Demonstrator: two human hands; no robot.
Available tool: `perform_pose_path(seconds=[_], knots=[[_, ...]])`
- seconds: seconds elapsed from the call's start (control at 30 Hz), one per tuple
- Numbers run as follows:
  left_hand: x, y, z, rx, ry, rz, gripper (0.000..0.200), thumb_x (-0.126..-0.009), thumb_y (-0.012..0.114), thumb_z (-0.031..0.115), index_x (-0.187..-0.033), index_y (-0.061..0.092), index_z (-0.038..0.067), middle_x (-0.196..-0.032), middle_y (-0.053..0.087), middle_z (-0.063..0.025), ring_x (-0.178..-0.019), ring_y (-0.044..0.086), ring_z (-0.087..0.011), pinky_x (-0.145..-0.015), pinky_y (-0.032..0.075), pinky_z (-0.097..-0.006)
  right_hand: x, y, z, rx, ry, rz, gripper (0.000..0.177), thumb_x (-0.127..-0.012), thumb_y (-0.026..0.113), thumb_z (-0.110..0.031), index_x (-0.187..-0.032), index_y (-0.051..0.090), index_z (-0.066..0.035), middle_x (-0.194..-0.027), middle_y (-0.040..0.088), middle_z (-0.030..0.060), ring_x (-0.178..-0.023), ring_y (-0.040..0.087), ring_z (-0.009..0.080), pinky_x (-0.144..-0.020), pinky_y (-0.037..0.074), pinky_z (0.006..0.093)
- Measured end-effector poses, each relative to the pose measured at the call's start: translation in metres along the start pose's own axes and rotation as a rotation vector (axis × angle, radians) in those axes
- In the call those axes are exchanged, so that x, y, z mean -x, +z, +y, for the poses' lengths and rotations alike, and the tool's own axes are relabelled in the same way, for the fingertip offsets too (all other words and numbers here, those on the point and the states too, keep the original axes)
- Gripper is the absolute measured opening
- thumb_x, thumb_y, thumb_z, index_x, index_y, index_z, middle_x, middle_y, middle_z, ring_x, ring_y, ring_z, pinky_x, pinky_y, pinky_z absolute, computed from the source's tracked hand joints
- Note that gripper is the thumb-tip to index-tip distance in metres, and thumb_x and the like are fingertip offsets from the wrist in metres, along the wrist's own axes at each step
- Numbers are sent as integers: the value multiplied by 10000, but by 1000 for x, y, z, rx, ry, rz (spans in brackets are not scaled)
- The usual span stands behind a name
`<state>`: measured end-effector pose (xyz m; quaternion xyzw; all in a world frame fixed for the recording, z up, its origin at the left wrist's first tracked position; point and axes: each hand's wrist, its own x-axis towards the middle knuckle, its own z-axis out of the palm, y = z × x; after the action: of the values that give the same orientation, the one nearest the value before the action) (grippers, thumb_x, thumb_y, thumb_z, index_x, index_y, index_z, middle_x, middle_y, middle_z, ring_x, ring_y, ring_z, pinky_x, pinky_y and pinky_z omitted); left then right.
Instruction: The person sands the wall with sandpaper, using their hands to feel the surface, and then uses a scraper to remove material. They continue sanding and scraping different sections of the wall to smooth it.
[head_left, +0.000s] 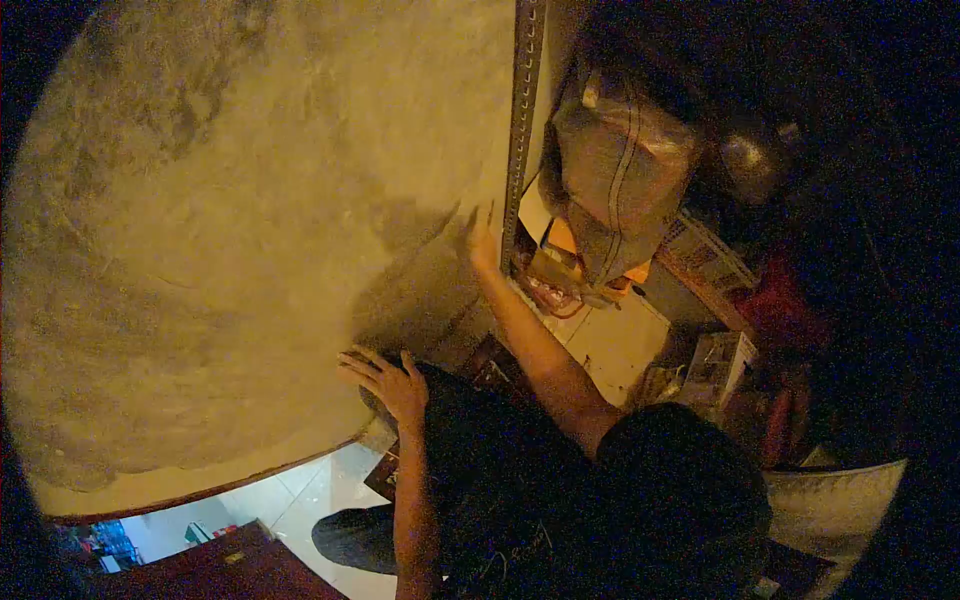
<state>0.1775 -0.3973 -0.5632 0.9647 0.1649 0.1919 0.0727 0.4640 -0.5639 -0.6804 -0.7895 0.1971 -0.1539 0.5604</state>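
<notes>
A broad pale surface with grey, smeary patches fills the left side of the head view. My left hand is at its lower right part, fingers spread and holding nothing; whether the fingertips touch the surface cannot be made out. Farther up, my right hand is beside the surface's right edge, its fingers stretched out and somewhat blurred. A dark strip with evenly spaced holes runs along that edge. The arm's shadow falls across the surface between both hands.
A bag with a zip hangs at upper right. Under it lie orange and red items, a crate-like grid and a small clear box. Pale floor tiles and a dark red panel show at lower left.
</notes>
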Motion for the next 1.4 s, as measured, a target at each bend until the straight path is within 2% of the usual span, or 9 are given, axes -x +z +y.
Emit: perform_pose_path(seconds=[0.13,0.4,0.5,0.57,0.67,0.93,1.23,1.3,1.4], knots=[[1,7,-12,187,-7,37,875,-1022,508,428,-1589,87,-87,-1629,-2,-389,-1507,26,-568,-1241,78,-611,23,-51,-154,-185,-299,173,653,-1090,336,-370,-1561,253,76,-1668,139,269,-1557,112,404,-1272,106,457],[-59,-2,-29,70,105,259,850,-1012,518,430,-1563,166,-113,-1617,70,-398,-1494,93,-576,-1217,97,-658,-1,-7,-62,-266,-79,32,682,-1078,336,-425,-1544,279,71,-1645,156,272,-1536,148,398,-1256,117,449],[-55,58,-58,-197,147,144,773,-1018,497,439,-1546,283,-84,-1608,217,-349,-1465,219,-556,-1186,149,-693,-3,-14,-84,-289,-143,83,694,-1071,341,-453,-1536,302,60,-1628,189,275,-1522,179,398,-1246,139,450],[-52,66,-55,-173,206,-186,693,-1022,477,460,-1512,411,-26,-1555,399,-267,-1406,359,-525,-1146,215,-720,2,-20,-88,-286,-180,113,702,-1066,344,-472,-1531,318,53,-1617,212,278,-1513,199,397,-1239,153,450],[-49,91,-63,-259,258,21,628,-1016,488,467,-1472,502,35,-1496,509,-193,-1354,447,-501,-1111,275,-722,3,-16,-52,-247,-68,-4,714,-1058,348,-501,-1523,340,42,-1600,245,281,-1500,230,396,-1229,175,451],[-46,112,-70,-251,260,11,615,-1016,472,465,-1480,505,62,-1520,499,-164,-1376,425,-499,-1132,230,-719,1,-36,-98,-302,-227,153,751,-1039,360,-577,-1502,401,14,-1555,335,291,-1464,313,394,-1202,232,453],[-49,120,-66,-186,214,-28,617,-1039,438,447,-1522,460,64,-1559,464,-157,-1386,429,-470,-1155,240,-678,31,-145,-58,-115,233,-261,798,-1017,374,-662,-1478,470,-18,-1504,436,301,-1424,405,392,-1172,297,455],[-43,123,-69,-200,229,-16,612,-1039,444,444,-1515,470,60,-1551,473,-158,-1370,451,-463,-1153,255,-667,40,-181,-77,-14,201,-212,690,-1011,439,-605,-1247,623,16,-1274,574,292,-1218,537,389,-1022,398,469],[-45,120,-65,-197,307,127,595,-1033,476,414,-1511,474,60,-1538,486,-160,-1345,476,-454,-1142,291,-653,7,-250,-82,46,-279,-149,386,-982,559,-339,-953,663,31,-981,600,229,-937,533,386,-836,408,506]])
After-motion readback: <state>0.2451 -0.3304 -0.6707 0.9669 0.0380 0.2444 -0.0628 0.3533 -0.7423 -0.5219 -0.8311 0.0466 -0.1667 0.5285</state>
